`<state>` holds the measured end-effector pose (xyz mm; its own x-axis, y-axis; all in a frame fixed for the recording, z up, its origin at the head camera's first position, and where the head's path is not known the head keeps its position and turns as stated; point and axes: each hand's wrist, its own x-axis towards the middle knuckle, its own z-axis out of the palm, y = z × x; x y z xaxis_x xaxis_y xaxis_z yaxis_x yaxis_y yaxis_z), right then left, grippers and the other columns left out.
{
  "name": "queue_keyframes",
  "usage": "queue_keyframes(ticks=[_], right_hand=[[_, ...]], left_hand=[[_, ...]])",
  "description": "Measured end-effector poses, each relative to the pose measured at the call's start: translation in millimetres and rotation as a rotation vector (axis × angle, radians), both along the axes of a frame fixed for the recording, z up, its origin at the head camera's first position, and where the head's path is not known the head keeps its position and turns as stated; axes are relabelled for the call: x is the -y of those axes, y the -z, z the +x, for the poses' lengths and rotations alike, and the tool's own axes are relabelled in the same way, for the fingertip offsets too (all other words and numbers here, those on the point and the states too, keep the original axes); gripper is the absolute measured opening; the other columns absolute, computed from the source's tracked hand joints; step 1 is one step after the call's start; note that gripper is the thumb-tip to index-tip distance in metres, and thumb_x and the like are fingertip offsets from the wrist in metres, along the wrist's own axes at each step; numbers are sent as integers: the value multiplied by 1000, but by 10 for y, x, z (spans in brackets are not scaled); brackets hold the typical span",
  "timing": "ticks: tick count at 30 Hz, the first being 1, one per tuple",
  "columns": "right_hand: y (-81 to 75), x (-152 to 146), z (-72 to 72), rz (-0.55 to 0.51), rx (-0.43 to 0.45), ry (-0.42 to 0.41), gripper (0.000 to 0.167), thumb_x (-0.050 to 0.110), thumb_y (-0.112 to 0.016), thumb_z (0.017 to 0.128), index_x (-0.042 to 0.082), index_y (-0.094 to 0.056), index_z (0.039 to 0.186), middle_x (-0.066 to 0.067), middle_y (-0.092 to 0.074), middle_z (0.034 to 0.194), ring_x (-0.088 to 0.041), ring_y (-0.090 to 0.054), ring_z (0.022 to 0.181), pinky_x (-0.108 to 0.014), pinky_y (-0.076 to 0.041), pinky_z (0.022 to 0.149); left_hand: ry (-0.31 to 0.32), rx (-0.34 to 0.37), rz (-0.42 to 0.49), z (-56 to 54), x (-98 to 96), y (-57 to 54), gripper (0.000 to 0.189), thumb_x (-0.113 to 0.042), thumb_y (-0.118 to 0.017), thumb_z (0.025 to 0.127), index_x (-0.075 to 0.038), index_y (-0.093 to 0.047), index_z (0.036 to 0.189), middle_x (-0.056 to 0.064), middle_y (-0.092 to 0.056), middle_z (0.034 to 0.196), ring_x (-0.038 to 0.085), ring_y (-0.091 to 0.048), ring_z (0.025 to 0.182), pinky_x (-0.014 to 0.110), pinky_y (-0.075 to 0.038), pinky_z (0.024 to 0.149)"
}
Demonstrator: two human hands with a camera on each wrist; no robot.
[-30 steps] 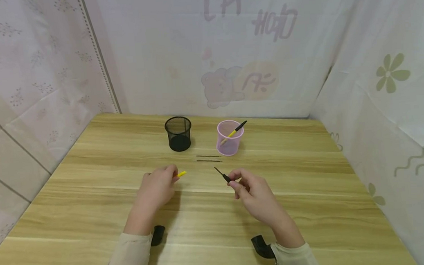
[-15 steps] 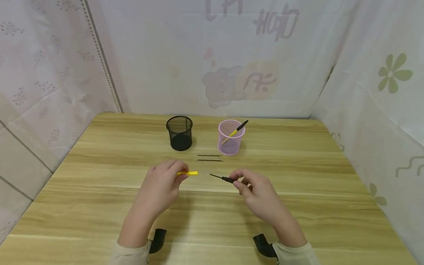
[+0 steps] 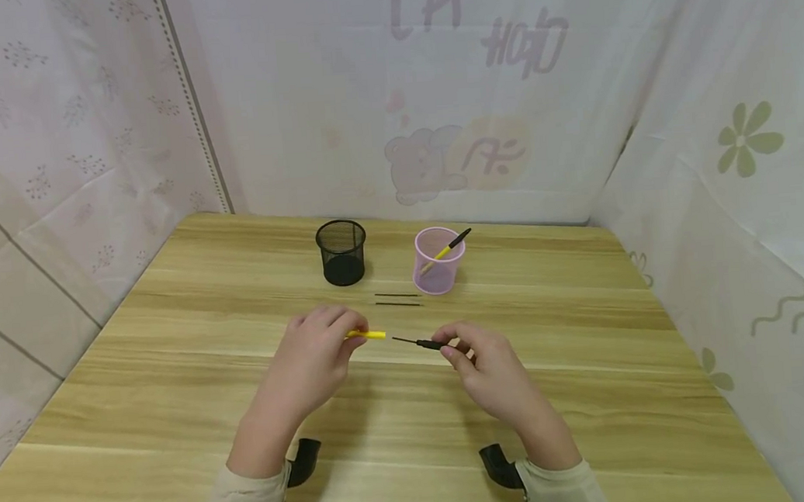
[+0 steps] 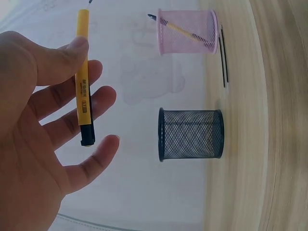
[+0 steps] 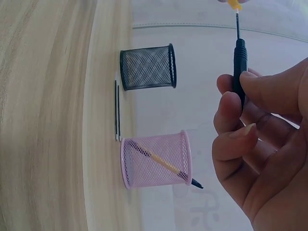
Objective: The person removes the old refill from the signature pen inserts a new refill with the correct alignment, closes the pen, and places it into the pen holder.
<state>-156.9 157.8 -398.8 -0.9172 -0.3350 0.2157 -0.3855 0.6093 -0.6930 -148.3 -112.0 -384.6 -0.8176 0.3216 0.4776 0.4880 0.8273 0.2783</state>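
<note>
My left hand (image 3: 320, 359) pinches a yellow pen barrel (image 4: 83, 72) between thumb and fingers. The barrel has a black end, and its other end points right. Facing it, my right hand (image 3: 485, 362) pinches the black front section of a pen (image 5: 240, 60). From that section a thin dark refill (image 3: 404, 339) sticks out leftward. In the head view the refill's tip is just short of the barrel's mouth, and in the right wrist view it lines up with the barrel's yellow end (image 5: 235, 5). Both hands are over the table, in front of two cups.
A black mesh cup (image 3: 343, 269) stands at the back of the wooden table (image 3: 137, 363). Right of it, a pink mesh cup (image 3: 435, 281) holds a yellow and black pen (image 3: 459, 238). Two loose refills (image 3: 399, 305) lie in front of the cups. Printed curtains surround the table.
The left hand has moved right with the yellow barrel, closing on the refill. The right hand has tipped its black section flatter, so the refill now points left toward the barrel.
</note>
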Motion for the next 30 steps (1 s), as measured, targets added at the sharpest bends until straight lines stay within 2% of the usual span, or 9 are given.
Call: queue_keyframes(ticks=[4, 12, 15, 20, 22, 26, 30], right_hand=[[2, 10, 7, 3, -47, -22, 23, -1, -68, 101, 14, -74, 116, 0, -76, 112, -11, -64, 87, -24, -53, 69], [-9, 34, 17, -62, -38, -43, 32, -11, -67, 96, 13, -76, 114, 0, -75, 96, -5, -68, 81, -23, -55, 66], [-1, 45, 14, -112, -24, -53, 30, -12, -66, 96, 10, -76, 114, -1, -78, 97, -9, -73, 86, -24, -59, 71], [18, 59, 10, -222, 1, -67, 23, -9, -67, 98, 6, -78, 112, -5, -83, 99, -22, -80, 92, -26, -63, 78], [23, 59, 8, -250, 13, -64, 21, -7, -69, 98, 6, -79, 112, -6, -83, 98, -20, -80, 89, -26, -62, 76], [30, 49, 2, -304, 44, -77, 19, -3, -69, 100, 5, -79, 112, -8, -84, 98, -6, -76, 86, -25, -61, 74], [28, 38, 3, -360, 67, -91, 19, -5, -67, 100, 3, -78, 114, -13, -83, 102, -3, -77, 90, -24, -62, 77]], left_hand=[[7, 3, -16, 7, -22, 11, 14, -14, -83, 94, -17, -74, 104, -5, -76, 106, 24, -72, 108, 55, -57, 96], [33, 26, -27, 15, -77, 53, 14, -16, -83, 94, -19, -75, 104, -8, -75, 104, 20, -72, 104, 53, -57, 94], [53, 23, -24, 12, -101, 70, 13, -16, -82, 94, -19, -75, 104, -8, -75, 103, 20, -72, 104, 52, -56, 93], [64, 2, -20, 19, -114, 96, 13, -16, -83, 93, -19, -75, 103, -8, -75, 101, 19, -72, 101, 52, -57, 91], [61, 6, -22, 24, -114, 103, 13, -16, -83, 94, -19, -75, 103, -8, -76, 101, 18, -72, 99, 52, -58, 91], [60, 28, -20, 33, -113, 107, 13, -16, -81, 95, -18, -77, 107, -7, -77, 104, 18, -73, 99, 52, -58, 92], [80, 35, -10, 33, -110, 104, 12, -16, -77, 98, -17, -80, 109, -8, -78, 103, 17, -73, 100, 48, -57, 90]])
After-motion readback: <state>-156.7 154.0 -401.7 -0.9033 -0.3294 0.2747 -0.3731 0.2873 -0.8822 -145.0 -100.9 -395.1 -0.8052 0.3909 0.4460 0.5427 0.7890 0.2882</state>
